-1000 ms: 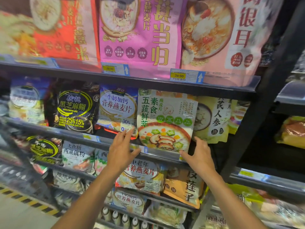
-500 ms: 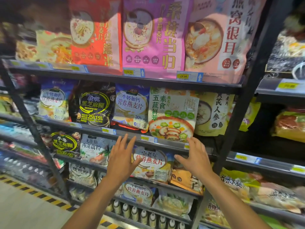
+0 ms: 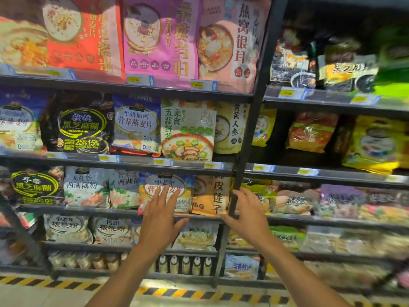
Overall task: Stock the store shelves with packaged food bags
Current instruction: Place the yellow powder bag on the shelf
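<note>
Both hands free: left hand [image 3: 159,220] spread flat, right hand [image 3: 247,214] loose, neither holding a bag. The veggie bag [image 3: 188,131] stands on its shelf [image 3: 124,159], rows look full through the blur; probably fetching another bag is next

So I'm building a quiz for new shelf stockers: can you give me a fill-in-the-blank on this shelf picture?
1. Both the left hand and the right hand are ____, holding no bag.
2. The vegetable-and-mushroom bag stands directly right of a ____ oatmeal bag.
3. The black sesame bag stands on the shelf ____ the pink bag.
4. The floor stripes are yellow and ____.

Missing words: open; blue; below; black
</note>
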`<state>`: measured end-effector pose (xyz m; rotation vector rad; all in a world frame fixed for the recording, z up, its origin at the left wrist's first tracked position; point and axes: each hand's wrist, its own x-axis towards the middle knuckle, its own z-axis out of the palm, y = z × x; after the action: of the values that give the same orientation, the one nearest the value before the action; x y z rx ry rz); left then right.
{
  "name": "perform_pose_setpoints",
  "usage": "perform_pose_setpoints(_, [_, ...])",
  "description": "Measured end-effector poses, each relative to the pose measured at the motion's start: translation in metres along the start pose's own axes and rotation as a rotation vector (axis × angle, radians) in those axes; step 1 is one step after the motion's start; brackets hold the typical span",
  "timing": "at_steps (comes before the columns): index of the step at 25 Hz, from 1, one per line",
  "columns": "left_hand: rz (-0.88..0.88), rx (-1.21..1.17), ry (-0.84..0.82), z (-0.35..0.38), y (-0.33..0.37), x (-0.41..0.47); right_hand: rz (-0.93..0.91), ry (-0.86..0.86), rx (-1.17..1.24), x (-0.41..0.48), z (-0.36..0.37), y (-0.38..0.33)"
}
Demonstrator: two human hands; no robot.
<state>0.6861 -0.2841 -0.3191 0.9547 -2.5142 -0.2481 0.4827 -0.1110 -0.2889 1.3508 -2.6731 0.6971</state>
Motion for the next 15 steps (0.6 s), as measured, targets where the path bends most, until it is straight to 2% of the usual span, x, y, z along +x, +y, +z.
perform_pose_setpoints(6, [0.222,-0.076,-0.049,0.03,0.114,0.021,0.142,0.133,-0.032,-0.051,-0.078,0.092])
perform_pose_setpoints(15, [0.512,-0.183,-0.107,0.088,0.36,0.062,0.37,0.334,-0.146,-0.103,-0.198,0.29])
